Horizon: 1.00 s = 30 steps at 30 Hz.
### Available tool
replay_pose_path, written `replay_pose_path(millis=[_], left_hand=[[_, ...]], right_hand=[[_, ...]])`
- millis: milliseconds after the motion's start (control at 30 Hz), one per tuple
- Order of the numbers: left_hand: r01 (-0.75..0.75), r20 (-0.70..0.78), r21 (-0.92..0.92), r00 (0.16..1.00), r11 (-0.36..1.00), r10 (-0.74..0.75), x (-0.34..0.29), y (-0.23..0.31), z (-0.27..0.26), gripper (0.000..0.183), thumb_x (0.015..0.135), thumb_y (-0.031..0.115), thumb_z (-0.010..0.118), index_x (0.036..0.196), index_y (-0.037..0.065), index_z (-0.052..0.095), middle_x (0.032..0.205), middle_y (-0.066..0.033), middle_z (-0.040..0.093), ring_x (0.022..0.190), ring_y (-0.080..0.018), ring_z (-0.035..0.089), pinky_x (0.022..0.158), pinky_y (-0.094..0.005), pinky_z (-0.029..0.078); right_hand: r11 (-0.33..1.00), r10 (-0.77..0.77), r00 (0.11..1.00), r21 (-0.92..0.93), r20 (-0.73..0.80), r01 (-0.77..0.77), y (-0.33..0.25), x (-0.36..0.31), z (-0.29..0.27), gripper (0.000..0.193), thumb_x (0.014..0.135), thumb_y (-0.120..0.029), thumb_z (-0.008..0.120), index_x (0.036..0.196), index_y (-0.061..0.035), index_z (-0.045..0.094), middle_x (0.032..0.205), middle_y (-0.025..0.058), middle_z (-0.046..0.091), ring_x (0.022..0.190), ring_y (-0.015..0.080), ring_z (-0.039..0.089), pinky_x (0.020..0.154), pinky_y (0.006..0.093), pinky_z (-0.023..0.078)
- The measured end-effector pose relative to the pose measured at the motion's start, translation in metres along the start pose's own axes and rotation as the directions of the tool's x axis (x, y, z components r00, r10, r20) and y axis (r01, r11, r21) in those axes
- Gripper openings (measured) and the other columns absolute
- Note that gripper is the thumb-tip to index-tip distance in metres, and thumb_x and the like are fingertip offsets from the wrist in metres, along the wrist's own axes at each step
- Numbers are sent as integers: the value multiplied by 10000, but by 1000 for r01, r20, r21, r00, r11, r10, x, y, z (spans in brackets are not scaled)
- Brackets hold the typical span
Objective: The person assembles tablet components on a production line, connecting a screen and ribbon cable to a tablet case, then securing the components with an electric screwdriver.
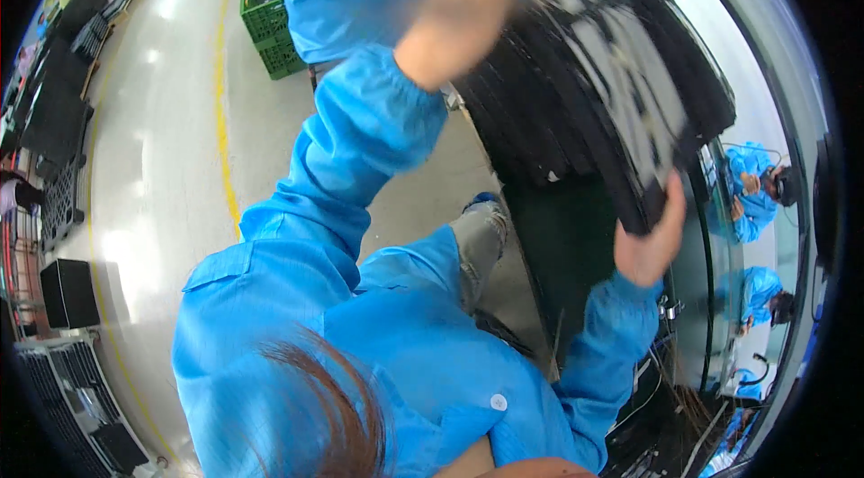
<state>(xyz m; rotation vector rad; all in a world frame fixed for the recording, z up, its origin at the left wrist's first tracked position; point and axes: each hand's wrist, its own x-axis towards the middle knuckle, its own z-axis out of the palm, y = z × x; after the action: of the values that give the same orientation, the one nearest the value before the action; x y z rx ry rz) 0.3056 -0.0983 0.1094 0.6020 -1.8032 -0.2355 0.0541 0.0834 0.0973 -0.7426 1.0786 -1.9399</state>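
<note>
A long black tray (605, 122) with pale grey strips on its face is tilted and blurred over stacked black trays (531, 109). My right hand (650, 242) is closed on its near end, thumb along the edge. My left hand (463, 23) is raised by the far end of the tray. Motion smears its fingers, so whether it grips the tray is unclear. Both my arms are in blue sleeves.
Another person's blue sleeve (324, 1) is close beyond my left hand. A green crate (270, 23) stands on the floor past a yellow line (221, 109). The stack rests on a dark green surface (571, 244). Along the right runs a glass pane (720, 334) showing people in blue.
</note>
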Motion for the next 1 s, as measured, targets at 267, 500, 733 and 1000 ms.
replay_pose_path(millis=[267,500,733,1000], left_hand=[[928,921,-356,368,-113,126,-72,104,19,475,837,254,602,1206,12,425,941,-4,558,803,-66,516,641,-186,409],[983,981,-166,173,-81,90,-133,120,96,469,785,198,647,1136,-52,463,921,-101,582,770,-141,575,636,-246,481],[960,995,-62,82,274,-64,-140,122,147,583,752,292,681,1156,-61,453,1020,-156,555,908,-219,545,715,-324,467],[206,820,-78,569,975,-55,-129,116,158,359,860,292,528,1057,-7,540,983,-200,576,902,-369,558,788,-382,467]], right_hand=[[922,-78,970,-386,-230,-18,-66,-126,-149,407,876,-295,433,1164,-10,470,1108,140,556,992,246,566,836,365,474],[911,-149,803,-395,-577,-115,-48,-210,-211,359,836,-277,493,1091,-27,534,1031,97,599,901,244,607,769,369,507],[937,-73,714,-293,-696,-190,-47,-234,-211,318,861,-248,527,1091,-31,558,1044,96,601,906,217,607,781,324,500],[984,62,740,-83,-670,-158,-51,-232,-202,274,863,-223,538,1059,-34,573,981,88,622,836,195,627,726,305,517]])
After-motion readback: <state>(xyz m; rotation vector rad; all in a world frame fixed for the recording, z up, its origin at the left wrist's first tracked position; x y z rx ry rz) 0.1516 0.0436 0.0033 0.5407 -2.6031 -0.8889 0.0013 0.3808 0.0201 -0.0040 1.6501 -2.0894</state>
